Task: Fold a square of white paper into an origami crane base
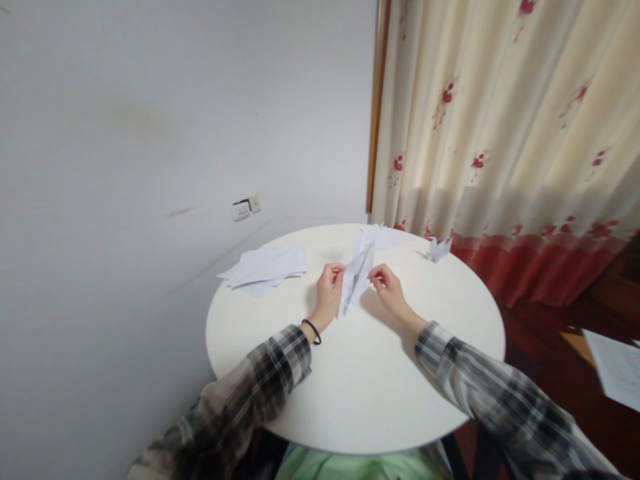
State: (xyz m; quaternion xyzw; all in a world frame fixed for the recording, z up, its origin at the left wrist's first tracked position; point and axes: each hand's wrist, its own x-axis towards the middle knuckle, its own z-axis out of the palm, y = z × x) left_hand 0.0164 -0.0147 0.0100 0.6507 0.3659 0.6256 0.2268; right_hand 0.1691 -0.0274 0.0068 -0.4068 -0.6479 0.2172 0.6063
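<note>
Between my two hands, above the middle of the white round table (370,400), is a piece of folded white paper (359,273) with pointed ends and several creases. My left hand (329,288) pinches its left side between thumb and fingertips. On the opposite edge, my right hand (390,287) has thumb and finger closed on the paper. The folded paper stands tilted, one point upward and another toward me. Its underside is hidden.
A stack of white paper sheets (267,265) lies at the table's left. More white paper (380,236) is at the far edge, and a folded paper shape (439,250) stands at the far right. The wall has a socket (241,211); a curtain (480,133) hangs behind.
</note>
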